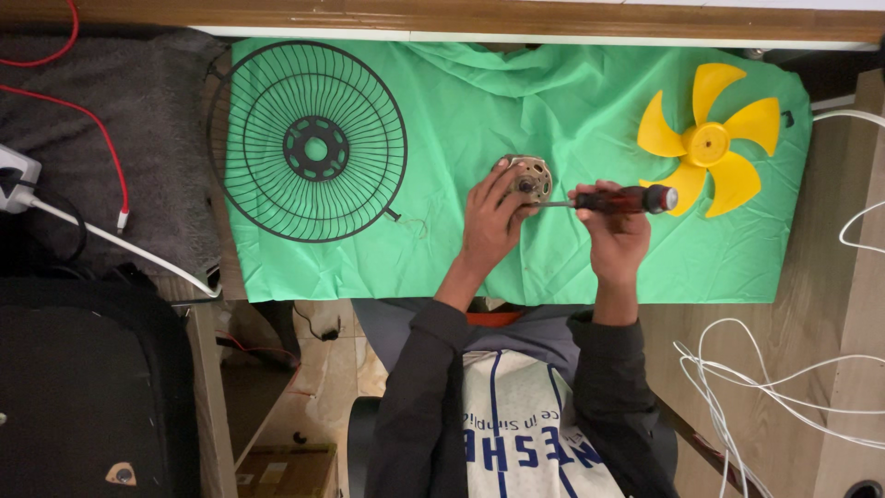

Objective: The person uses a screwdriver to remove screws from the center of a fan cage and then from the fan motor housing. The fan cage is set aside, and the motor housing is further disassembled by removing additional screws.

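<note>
- Dead centre of the frame, on the green cloth (479, 101), sits a small round fan motor (531, 177), beige metal with holes in its casing. The left hand (489, 221) is wrapped around its lower left side, fingers curled on it, so that part of the motor is covered up.
- The right hand (616, 229) is just right of centre, closed in a fist around a screwdriver (619, 198) with a dark red and black handle. The shaft points left and its tip meets the middle of the motor. Can't make out what the tip sits in, way too small.
- Upper left of the cloth there's a black wire fan guard (313, 143) lying flat, well apart from the hands. Its left rim hangs past the cloth edge onto the grey mat (138, 120).
- Upper right, a yellow five-bladed fan blade (708, 140), lying flat, near the butt end of the screwdriver but not touching it.
- Far left: a red cable (103, 138) and a white cable (111, 242) running off a power strip that's cut off by the frame edge.
- Lower right: loose white wires (756, 378) on the wooden tabletop, tangled, running out of the picture.
- Bottom left is a black bag (92, 387), mostly dark, hard to read any detail.
</note>
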